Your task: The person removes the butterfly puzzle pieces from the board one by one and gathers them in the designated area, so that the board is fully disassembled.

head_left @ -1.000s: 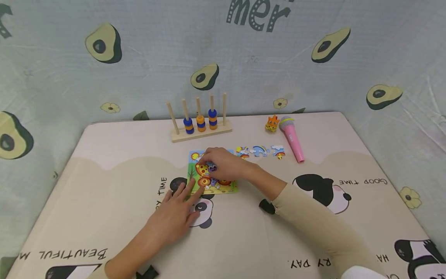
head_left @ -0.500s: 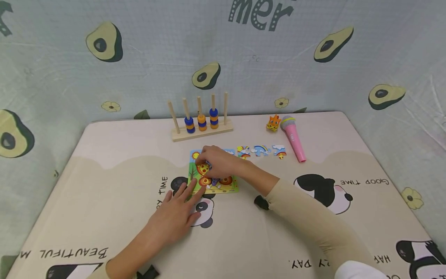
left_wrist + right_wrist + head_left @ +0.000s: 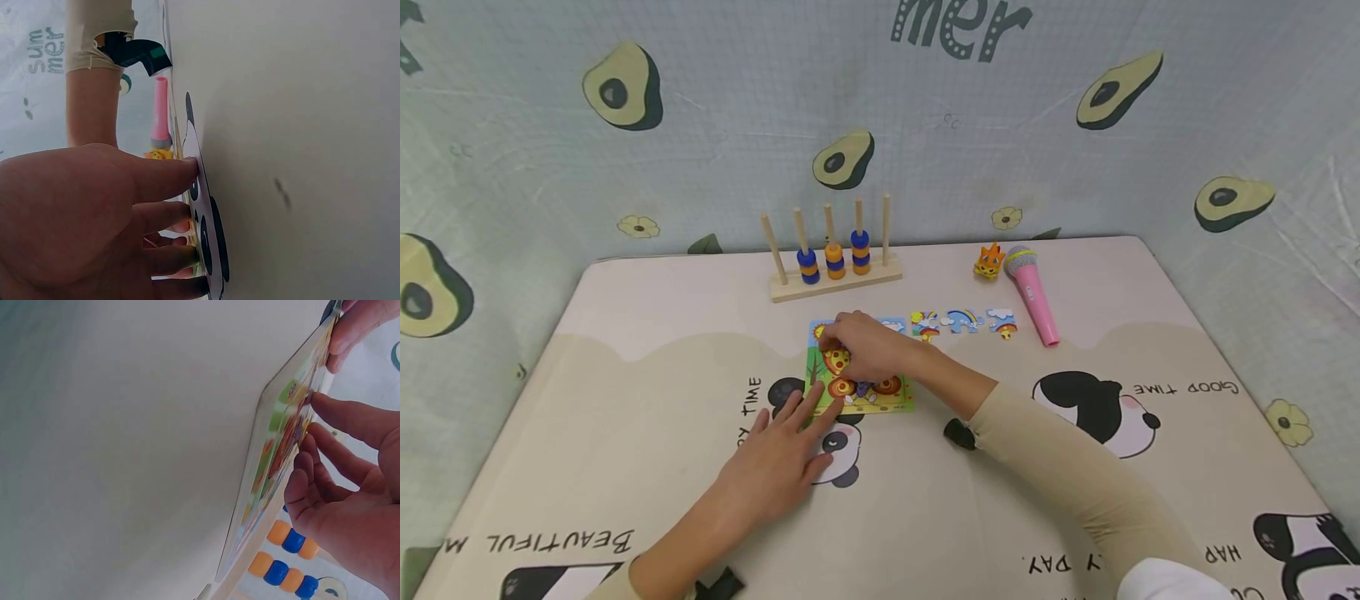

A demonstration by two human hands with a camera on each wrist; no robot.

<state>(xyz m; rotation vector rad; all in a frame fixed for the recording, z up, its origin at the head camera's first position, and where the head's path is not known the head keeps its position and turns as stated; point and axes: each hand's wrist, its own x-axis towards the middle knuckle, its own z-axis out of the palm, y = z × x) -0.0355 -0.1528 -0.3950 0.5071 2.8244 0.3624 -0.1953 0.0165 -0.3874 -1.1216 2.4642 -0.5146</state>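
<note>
Under the puzzle board [image 3: 887, 403] stretches a panda-printed desk [image 3: 925, 517], beyond it an avocado-patterned backdrop [image 3: 722, 125]. The left hand [image 3: 778, 462], fingers apart, touches the board; whether the right hand [image 3: 874, 348], over it, pinches anything is unclear.

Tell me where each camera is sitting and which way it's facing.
Head: worn on the head, looking forward and down at the table and puzzle board; left hand and right hand both show.
Left wrist: worn on that wrist, looking past the left hand across the table; the right forearm shows beyond.
Right wrist: worn on that wrist, looking at the puzzle board from a low angle; right hand and left fingers show.
Shared: head and left wrist both show the pink microphone.
</note>
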